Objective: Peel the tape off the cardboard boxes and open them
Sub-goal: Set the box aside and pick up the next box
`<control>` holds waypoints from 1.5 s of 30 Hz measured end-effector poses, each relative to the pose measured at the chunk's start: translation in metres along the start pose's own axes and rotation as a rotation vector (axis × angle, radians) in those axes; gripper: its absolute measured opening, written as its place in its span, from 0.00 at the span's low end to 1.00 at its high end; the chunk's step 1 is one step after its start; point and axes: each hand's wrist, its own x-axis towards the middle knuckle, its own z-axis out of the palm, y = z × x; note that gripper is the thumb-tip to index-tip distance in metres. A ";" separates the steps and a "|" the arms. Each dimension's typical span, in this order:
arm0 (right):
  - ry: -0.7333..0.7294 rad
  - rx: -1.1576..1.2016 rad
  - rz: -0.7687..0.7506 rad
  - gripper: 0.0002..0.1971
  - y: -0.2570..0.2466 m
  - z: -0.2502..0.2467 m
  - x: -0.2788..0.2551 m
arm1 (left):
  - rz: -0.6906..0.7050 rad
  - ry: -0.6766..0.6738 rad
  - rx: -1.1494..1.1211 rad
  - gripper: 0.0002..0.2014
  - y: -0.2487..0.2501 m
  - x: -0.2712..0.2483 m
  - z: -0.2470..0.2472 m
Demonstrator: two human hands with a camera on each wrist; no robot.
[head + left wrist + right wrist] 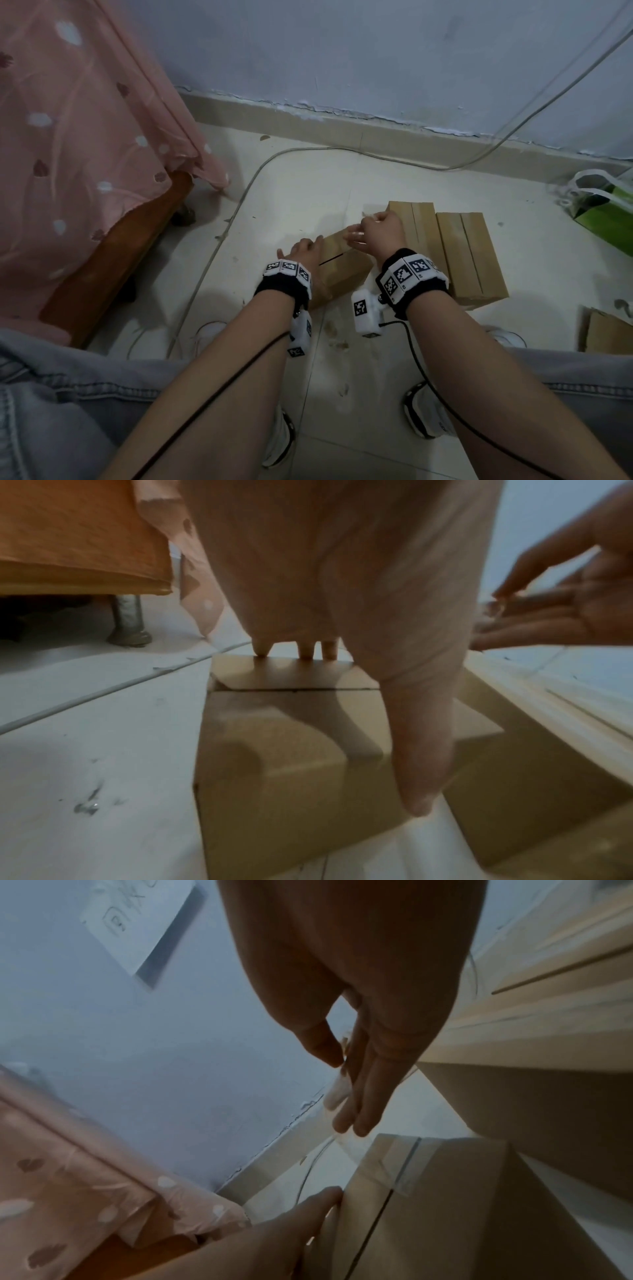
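Your left hand (pixel 303 248) rests flat, fingers straight, on the small brown cardboard box (pixel 342 270) at frame centre; your right hand (pixel 378 233), just above it, pinches clear tape (pixel 337 1089).

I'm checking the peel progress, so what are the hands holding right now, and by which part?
The right hand pinches the peeled free end of the clear tape between thumb and fingers. The left hand holds nothing; it presses flat on the near cardboard box.
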 end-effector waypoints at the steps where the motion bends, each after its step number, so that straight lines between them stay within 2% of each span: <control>1: 0.016 -0.042 -0.015 0.12 0.000 -0.001 0.001 | 0.025 0.019 0.046 0.67 0.003 0.000 0.005; 6: 0.090 -0.145 -0.030 0.09 -0.002 -0.015 0.006 | 0.025 0.036 0.129 0.65 0.005 -0.002 0.009; 13: 0.312 -0.224 -0.080 0.10 -0.004 -0.037 0.016 | 0.019 0.015 0.121 0.63 -0.013 -0.011 0.005; 17: 0.470 -0.267 -0.152 0.12 -0.006 -0.043 0.021 | 0.003 0.016 0.108 0.62 -0.015 -0.011 0.006; 25: 0.624 -0.288 -0.278 0.10 -0.005 -0.049 0.013 | -0.005 0.012 0.057 0.60 -0.019 -0.016 0.005; 32: 0.568 -0.186 -0.286 0.11 -0.007 -0.037 0.012 | -0.063 0.073 -0.034 0.57 -0.030 -0.023 -0.009; 37: 0.469 -0.082 -0.201 0.11 -0.010 -0.027 0.015 | 0.028 0.166 -0.375 0.58 -0.024 -0.023 -0.019; 42: 0.269 -0.164 -0.070 0.12 -0.001 -0.015 0.019 | 0.007 0.055 -0.403 0.62 -0.016 -0.023 -0.012; 45: 0.228 -0.174 -0.069 0.13 0.000 -0.014 0.019 | 0.017 0.097 -0.488 0.67 -0.011 -0.025 -0.017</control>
